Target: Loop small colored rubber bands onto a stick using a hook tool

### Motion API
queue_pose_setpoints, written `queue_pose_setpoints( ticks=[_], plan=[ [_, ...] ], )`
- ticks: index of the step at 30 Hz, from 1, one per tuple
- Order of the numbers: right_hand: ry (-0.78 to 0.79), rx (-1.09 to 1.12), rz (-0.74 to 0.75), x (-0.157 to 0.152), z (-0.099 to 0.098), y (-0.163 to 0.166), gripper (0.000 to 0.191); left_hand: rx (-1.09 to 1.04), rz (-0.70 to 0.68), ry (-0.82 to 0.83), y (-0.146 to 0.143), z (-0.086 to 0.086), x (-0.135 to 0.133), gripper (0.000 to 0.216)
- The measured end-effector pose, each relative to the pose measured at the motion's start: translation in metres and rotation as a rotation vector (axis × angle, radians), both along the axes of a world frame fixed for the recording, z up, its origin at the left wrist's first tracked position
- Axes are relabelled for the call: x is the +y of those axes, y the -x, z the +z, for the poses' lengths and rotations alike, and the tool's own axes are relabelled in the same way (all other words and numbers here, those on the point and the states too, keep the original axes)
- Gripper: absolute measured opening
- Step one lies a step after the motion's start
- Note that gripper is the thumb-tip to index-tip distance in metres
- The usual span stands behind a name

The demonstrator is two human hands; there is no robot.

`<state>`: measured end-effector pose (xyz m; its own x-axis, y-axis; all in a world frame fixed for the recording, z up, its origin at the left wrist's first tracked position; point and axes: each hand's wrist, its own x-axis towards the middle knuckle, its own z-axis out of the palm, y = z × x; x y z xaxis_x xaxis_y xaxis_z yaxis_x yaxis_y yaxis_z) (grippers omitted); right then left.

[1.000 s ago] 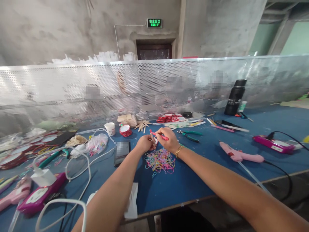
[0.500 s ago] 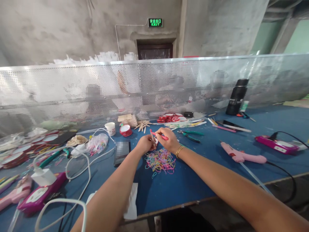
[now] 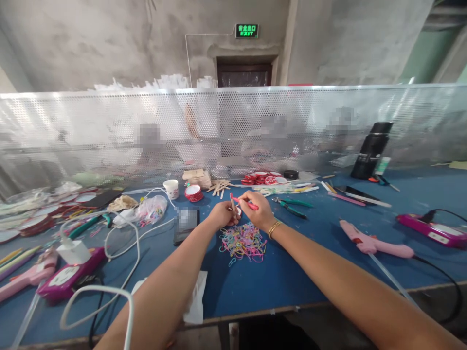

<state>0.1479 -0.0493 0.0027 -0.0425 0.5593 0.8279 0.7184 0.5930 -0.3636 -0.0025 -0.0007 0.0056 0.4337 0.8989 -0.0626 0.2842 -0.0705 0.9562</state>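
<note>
My two hands meet above the middle of the blue table [image 3: 284, 277]. My left hand [image 3: 222, 214] is closed in a pinch on a thin pink stick [image 3: 232, 201] that points up. My right hand [image 3: 257, 210], with a gold bracelet at the wrist, is closed on a red stick [image 3: 246, 203] that crosses toward the left hand. A small white piece shows between the fingertips; I cannot make out what it is. Just below both hands lies a heap of small coloured rubber bands [image 3: 242, 240].
A dark phone [image 3: 185, 222], a red-rimmed tape roll [image 3: 192, 192] and a paper cup [image 3: 171, 188] lie left of my hands. Green-handled pliers [image 3: 292, 203], a pink glue gun [image 3: 372, 242], a black bottle [image 3: 370, 151] stand right. Cables, a power strip [image 3: 69, 278] crowd the left. A perforated metal screen [image 3: 233, 126] backs the table.
The view has shifted a little, so everything sits slightly further right. My hands keep the same grip on the two sticks.
</note>
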Motion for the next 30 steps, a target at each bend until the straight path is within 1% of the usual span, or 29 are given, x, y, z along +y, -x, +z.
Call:
queue_pose_setpoints(
  ticks=[5,8,12,16,19,24,30],
  plan=[
    [0.011,0.01,0.017,0.0,-0.002,-0.001,0.014,-0.036,0.006,0.042,-0.001,0.001,-0.005,0.008],
    [0.012,0.016,0.029,0.001,-0.003,-0.001,0.014,-0.036,0.018,0.024,-0.001,0.001,-0.007,0.007],
    [0.023,0.032,0.031,0.001,-0.002,-0.001,0.015,0.016,0.015,-0.015,-0.002,0.001,-0.007,0.004],
    [0.025,0.034,0.047,0.001,0.0,0.0,0.014,0.022,0.017,-0.015,-0.001,0.002,-0.006,0.011],
    [0.025,0.035,0.057,0.0,0.0,-0.001,0.014,0.027,0.016,-0.013,0.0,0.001,-0.004,0.015],
    [0.033,0.034,0.055,0.001,0.001,-0.001,0.014,0.117,0.062,-0.077,0.003,-0.002,0.005,0.017],
    [0.017,0.019,0.037,0.003,0.0,-0.004,0.015,0.133,0.069,-0.069,0.005,-0.003,0.01,0.018]
  ],
)
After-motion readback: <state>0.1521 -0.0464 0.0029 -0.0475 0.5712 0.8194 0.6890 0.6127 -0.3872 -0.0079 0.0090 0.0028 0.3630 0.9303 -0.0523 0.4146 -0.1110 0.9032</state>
